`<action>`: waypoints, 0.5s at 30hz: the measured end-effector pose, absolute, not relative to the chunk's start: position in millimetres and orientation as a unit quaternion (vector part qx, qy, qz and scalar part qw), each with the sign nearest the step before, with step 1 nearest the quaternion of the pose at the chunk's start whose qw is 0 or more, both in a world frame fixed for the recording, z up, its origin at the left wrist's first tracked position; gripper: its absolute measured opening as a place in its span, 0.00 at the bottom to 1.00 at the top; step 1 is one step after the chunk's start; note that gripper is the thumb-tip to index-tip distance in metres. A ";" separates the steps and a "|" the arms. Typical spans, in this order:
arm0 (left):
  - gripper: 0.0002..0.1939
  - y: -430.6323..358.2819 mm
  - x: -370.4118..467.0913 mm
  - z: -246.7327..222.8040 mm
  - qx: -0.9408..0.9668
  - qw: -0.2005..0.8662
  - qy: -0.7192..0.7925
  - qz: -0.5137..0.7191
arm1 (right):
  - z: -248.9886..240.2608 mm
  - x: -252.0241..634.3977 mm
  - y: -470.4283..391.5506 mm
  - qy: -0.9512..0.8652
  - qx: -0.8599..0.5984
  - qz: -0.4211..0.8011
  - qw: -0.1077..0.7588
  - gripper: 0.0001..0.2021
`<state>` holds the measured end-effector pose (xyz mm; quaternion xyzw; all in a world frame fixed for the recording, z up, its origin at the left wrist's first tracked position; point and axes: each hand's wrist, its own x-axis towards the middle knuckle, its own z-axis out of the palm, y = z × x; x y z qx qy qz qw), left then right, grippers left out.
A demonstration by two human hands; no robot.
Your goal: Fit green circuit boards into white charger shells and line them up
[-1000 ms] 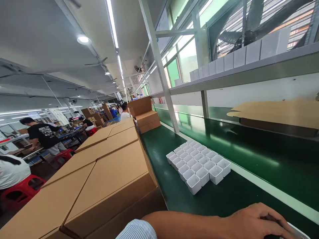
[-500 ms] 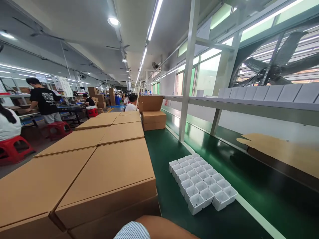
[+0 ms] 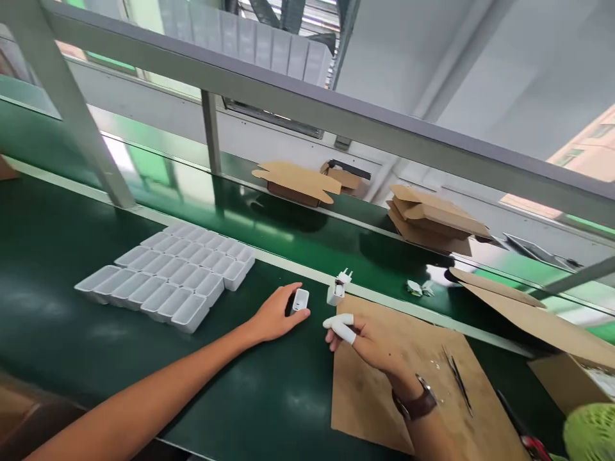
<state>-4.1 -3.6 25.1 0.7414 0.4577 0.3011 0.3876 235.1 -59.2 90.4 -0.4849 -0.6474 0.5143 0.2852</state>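
Note:
My left hand [image 3: 276, 314] is closed around a small white plastic housing [image 3: 300, 299], whose open end faces up. To its right, my right hand [image 3: 358, 336] hovers by the edge of a brown cardboard sheet [image 3: 379, 403]. White finger covers sit on its thumb and forefinger, their tips pinched together; I cannot make out anything between them. Just beyond that hand stands a white housing with a two-pin plug piece [image 3: 339, 289] on it. Rows of white open housings [image 3: 177, 262] lie on the green bench at the left.
Tweezers [image 3: 459, 381] lie on the cardboard sheet. Folded cartons [image 3: 432, 218] and a flattened carton [image 3: 298, 182] lie across the bench. A metal upright [image 3: 81, 121] carries the shelf rail [image 3: 365, 115]. A green mesh object [image 3: 590, 432] and an open box [image 3: 567, 384] occupy the lower right.
My view has swung right and down, from the stacked brown boxes to the bench. Both hands are in view now, the left holding a white housing.

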 end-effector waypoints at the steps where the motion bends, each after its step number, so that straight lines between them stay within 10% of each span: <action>1: 0.36 -3.9 -4.2 23.5 0.740 0.386 0.460 0.302 | 88.2 234.8 -58.4 -0.642 -0.488 0.514 0.291 0.25; 15: 0.39 -4.8 -6.8 18.5 0.722 0.432 0.471 0.266 | 63.0 359.5 16.2 -0.583 -0.738 0.131 0.313 0.15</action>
